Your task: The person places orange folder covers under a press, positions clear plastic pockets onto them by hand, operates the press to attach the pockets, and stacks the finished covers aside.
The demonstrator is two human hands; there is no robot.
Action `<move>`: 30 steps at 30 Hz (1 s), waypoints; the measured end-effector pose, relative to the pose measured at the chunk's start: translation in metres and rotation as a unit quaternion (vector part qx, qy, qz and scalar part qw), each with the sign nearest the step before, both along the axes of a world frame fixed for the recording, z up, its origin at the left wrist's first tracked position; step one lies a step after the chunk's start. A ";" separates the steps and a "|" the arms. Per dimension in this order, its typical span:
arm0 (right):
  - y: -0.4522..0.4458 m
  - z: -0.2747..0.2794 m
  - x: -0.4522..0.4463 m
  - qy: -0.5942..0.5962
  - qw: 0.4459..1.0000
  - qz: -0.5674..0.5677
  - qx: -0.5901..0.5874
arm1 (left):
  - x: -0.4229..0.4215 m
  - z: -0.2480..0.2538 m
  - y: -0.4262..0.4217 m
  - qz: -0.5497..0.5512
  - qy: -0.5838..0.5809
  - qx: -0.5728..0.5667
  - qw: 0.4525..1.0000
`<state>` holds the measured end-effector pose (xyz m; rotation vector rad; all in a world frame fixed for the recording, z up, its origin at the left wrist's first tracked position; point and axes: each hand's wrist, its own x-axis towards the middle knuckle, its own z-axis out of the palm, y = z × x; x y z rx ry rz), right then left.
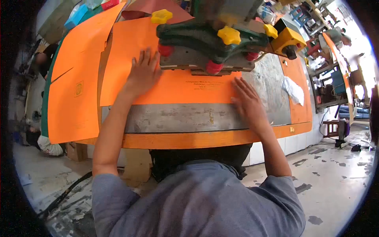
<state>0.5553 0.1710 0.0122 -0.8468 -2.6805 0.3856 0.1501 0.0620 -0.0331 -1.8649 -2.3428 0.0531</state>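
Note:
An orange sheet [169,90] lies flat on the grey metal bed [169,118] of a press, with several lines of small dark print near its right end. My left hand [145,74] rests on the sheet's left part, fingers spread. At the sheet's right edge is my right hand [249,102], its fingers stretched out and slightly blurred. Above the sheet stands the press head [189,33], dark green with yellow knobs and red fittings. Its flat plate [181,59] hangs over the sheet, hiding part of it; whether they touch I cannot tell.
Another orange sheet [65,106] with a small printed emblem lies at the left and overhangs the table edge. A yellow control box [290,39] sits right of the press head. White crumpled plastic [293,91] lies on the right side. An orange-brown table edge [197,139] runs before me.

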 end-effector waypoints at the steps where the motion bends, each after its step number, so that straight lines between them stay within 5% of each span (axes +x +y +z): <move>1: -0.006 -0.001 -0.004 -0.015 0.999 0.005 0.035 | 0.017 0.010 -0.002 -0.015 0.021 0.009 1.000; 4: -0.015 -0.010 -0.011 -0.020 0.999 0.007 0.048 | 0.057 0.026 -0.006 -0.066 -0.202 -0.062 0.975; 6: -0.022 -0.012 -0.016 -0.003 0.999 -0.006 0.034 | 0.072 0.012 -0.007 -0.129 -0.141 0.068 0.979; 30: -0.026 -0.012 -0.021 0.026 0.999 -0.022 0.021 | 0.077 0.021 -0.013 -0.088 -0.140 0.003 0.986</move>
